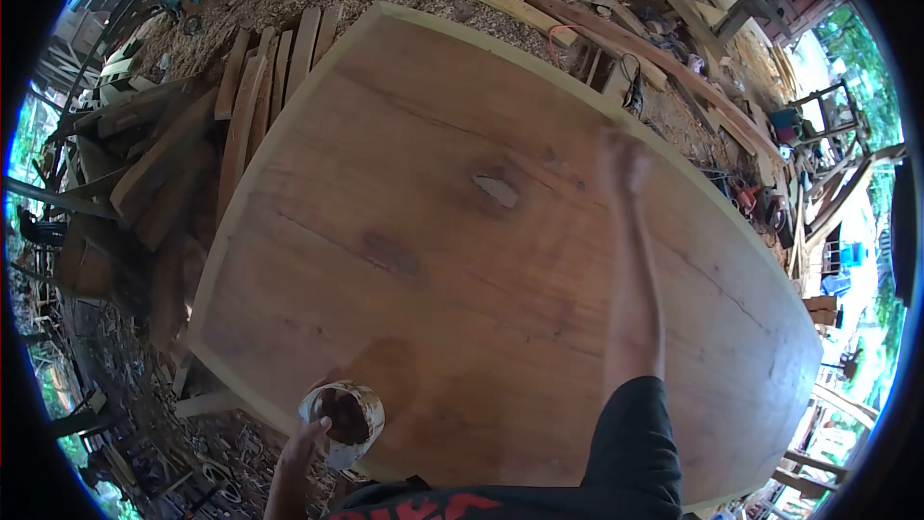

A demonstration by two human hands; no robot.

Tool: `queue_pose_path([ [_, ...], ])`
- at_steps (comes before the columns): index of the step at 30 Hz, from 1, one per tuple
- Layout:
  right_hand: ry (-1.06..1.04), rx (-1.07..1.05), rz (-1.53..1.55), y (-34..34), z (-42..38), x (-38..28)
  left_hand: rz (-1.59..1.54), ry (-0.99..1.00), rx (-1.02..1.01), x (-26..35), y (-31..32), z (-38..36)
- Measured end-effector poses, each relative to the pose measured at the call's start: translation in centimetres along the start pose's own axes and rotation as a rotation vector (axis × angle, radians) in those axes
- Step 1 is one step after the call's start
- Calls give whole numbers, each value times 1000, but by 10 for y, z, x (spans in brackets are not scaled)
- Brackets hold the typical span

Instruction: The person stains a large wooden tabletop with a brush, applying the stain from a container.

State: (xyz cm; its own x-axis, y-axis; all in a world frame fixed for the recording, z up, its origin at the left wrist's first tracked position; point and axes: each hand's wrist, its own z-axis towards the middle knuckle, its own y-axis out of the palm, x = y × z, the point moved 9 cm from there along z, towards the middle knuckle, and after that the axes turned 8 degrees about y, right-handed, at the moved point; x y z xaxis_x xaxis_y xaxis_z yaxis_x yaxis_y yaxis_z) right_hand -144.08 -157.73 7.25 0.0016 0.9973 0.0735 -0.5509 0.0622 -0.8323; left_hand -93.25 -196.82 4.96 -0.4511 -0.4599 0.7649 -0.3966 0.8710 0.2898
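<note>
My left hand [306,441] grips the rim of a white bucket [375,414] at the near left edge of a large wooden panel [462,279], thumb over the rim. Inside the bucket is something dark brown, and brown smears mark its rim. My right arm stretches far across the panel; my right hand [624,162] is over its far right part, smeared by motion, and I cannot tell what its fingers hold. The panel is reddish brown with a paler border, dark cracks and a pale irregular patch [496,190] near its middle.
Stacked planks [258,106] and rough timber offcuts [159,164] lie beyond the panel's left side. Wood shavings [255,0] cover the ground. Long boards [626,29] run along the far side, with a dark cable [632,82] and a red tool [749,195] near the panel's edge.
</note>
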Motion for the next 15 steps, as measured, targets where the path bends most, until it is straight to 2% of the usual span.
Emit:
queue_pose_path([
  [1, -55, -156, 158, -11, 0, -59, 2, 2, 5, 0, 0, 1],
  [2, -170, 73, 311, 4, -15, -113, 15, 18, 5, 0, 0, 1],
  [3, 239, -338, 1072, -38, -25, -153, 27, 34, 3, 0, -1, 1],
  [4, -83, -37, 813, -87, -36, -207, 27, 37, 5, 0, -1, 1],
  [5, -242, -71, 980, -103, -51, -246, -2, 37, 3, 1, 0, 0],
  [7, -154, -297, 1042, -130, -76, -294, -32, 42, 3, -1, -1, -3],
  [8, -158, -294, 1044, -133, -80, -294, -28, 50, -8, -5, -3, -2],
  [10, 79, -673, 1208, -107, -90, -284, -24, 67, -32, -15, -10, 2],
  [12, 210, -499, 961, -115, -71, -210, -27, 89, -65, -22, -13, 7],
  [13, 379, -482, 1080, -118, -68, -169, -29, 98, -87, -19, -8, 7],
  [14, 163, 14, 977, -95, -68, -131, -82, 106, -102, -14, -4, 6],
  [15, 176, 86, 646, -96, -70, -95, -91, 110, -116, -16, -5, 5],
])
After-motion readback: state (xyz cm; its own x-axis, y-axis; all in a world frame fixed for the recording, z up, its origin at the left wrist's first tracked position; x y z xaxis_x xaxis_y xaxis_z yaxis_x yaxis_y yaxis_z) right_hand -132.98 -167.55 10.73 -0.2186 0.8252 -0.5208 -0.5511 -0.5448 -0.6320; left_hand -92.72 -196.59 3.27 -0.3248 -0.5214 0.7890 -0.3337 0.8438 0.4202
